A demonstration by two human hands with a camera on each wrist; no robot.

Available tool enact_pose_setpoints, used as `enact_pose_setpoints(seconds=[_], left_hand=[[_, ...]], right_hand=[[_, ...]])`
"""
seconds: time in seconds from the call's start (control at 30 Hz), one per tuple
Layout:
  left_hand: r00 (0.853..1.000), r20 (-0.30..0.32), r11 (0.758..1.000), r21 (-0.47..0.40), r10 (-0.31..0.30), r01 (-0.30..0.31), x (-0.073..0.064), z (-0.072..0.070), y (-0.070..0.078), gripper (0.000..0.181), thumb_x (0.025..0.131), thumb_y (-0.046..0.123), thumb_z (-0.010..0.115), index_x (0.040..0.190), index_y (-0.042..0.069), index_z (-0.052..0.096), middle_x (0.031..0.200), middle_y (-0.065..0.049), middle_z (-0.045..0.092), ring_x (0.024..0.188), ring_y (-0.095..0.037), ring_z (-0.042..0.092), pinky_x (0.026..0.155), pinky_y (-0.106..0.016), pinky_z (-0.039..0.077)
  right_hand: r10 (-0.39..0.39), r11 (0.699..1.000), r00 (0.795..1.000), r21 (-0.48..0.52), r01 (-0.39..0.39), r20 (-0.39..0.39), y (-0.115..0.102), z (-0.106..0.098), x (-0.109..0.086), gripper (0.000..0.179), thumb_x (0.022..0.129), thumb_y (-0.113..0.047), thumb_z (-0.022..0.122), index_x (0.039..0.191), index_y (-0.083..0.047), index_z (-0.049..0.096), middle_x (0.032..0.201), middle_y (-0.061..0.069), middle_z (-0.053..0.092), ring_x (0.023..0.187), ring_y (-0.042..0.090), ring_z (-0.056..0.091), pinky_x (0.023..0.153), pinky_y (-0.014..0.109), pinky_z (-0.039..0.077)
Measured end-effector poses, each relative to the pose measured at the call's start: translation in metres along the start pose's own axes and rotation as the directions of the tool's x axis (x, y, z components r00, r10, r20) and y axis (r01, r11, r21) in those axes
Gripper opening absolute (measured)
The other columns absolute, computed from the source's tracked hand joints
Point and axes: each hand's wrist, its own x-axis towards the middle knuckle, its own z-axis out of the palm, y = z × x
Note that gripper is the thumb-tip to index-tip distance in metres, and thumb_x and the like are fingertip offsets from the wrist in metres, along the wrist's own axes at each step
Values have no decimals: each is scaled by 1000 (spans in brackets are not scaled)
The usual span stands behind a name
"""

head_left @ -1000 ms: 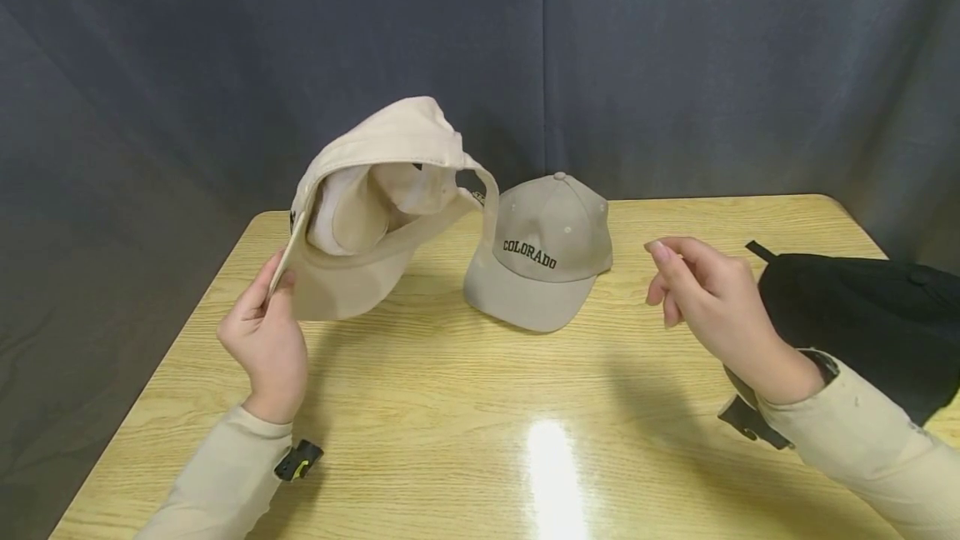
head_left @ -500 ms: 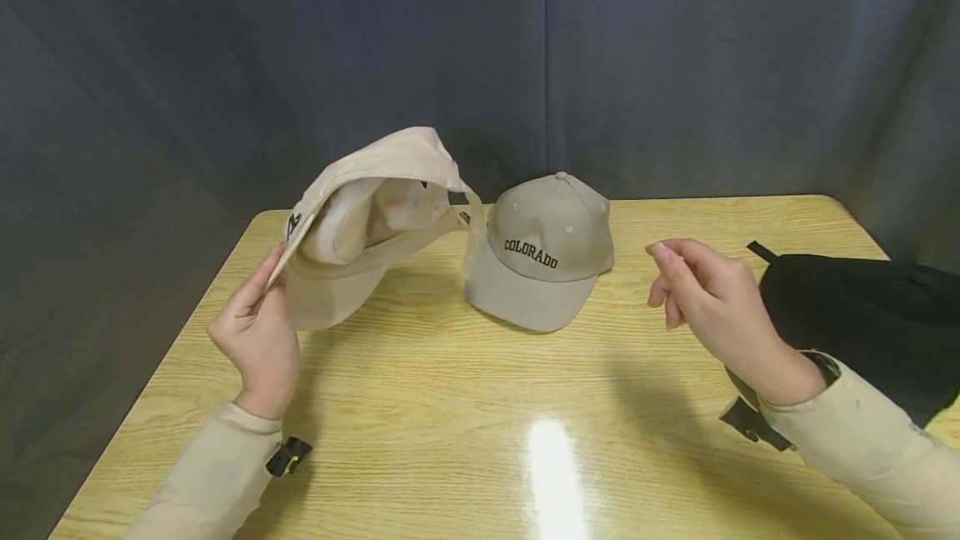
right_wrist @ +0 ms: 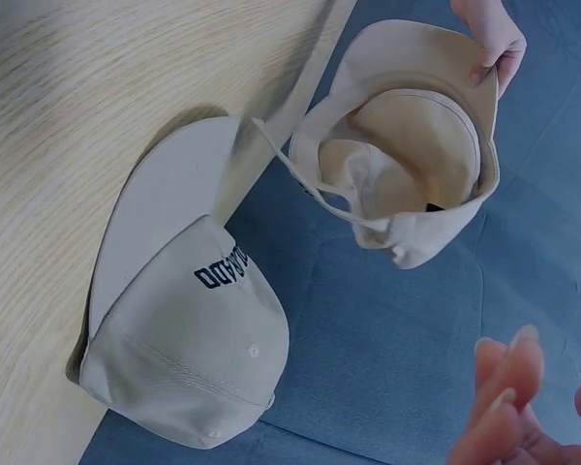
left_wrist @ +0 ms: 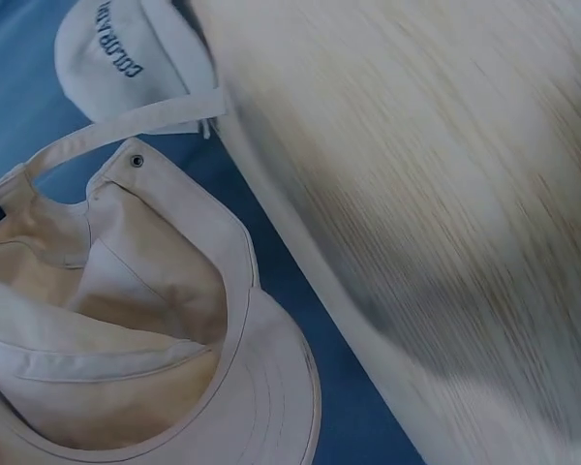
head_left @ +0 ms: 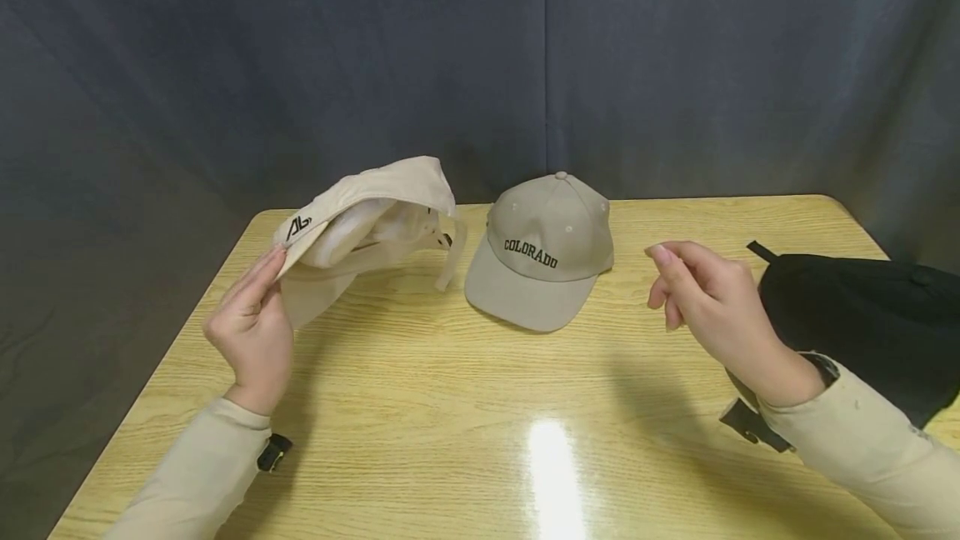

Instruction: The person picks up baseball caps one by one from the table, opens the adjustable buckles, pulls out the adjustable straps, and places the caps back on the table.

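My left hand [head_left: 253,332] pinches the brim of a cream baseball cap [head_left: 375,183] between thumb and fingers. Black stitched lettering shows on the cap's front. The cap is tilted, so its hollow inside faces me, and its rear strap [right_wrist: 315,194] hangs loose on the right. A greige baseball cap [head_left: 558,219] marked COLORADO sits upright on the table to its right, brim toward me. Above the table at right, my right hand [head_left: 716,298] hovers with fingers loosely bent and nothing in them; the right wrist view shows its thumb apart from the fingers [right_wrist: 508,387].
A black cap-like cloth item [head_left: 847,298] with a short strap lies at the table's right edge, partly behind my right forearm. The wood-grain table [head_left: 420,440] ends at a dark curtain [head_left: 675,65] behind. Each wrist wears a strapped device.
The cream cap has come down and slightly left, tipping so that more of its front lettering shows and its strap no longer overlaps the COLORADO cap. The right hand stays almost still.
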Motion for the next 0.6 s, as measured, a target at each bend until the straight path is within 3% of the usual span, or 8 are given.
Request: enact_pose_setpoints(seconds=[0.27,0.43,0.6], left_hand=[[982,49,971,147,184,-189,-2,-1,-7,24,82,-18,59,83,-2,77,89,-13,73,89,-26,71,82,-19,48],[955,107,933,212,275,-292,-7,-1,-10,30,81,-19,55,84,0,78,90,-9,73,89,-28,71,65,-37,44],[929,154,903,229,336,-364,-12,-1,-14,35,78,-19,52,87,2,78,92,-7,74,92,-28,70,64,-45,44]], right_hand=[[-4,1000,1000,2,4,0,2,0,0,24,102,-15,51,108,4,64,64,2,61,49,11,52,45,23,36],[-1,1000,1000,5,1,2,3,0,0,24,102,-14,51,109,4,64,64,3,61,49,11,52,46,23,37],[-7,1000,1000,7,7,-1,3,-1,-1,23,102,-14,51,108,4,64,63,4,61,49,11,52,46,23,37]])
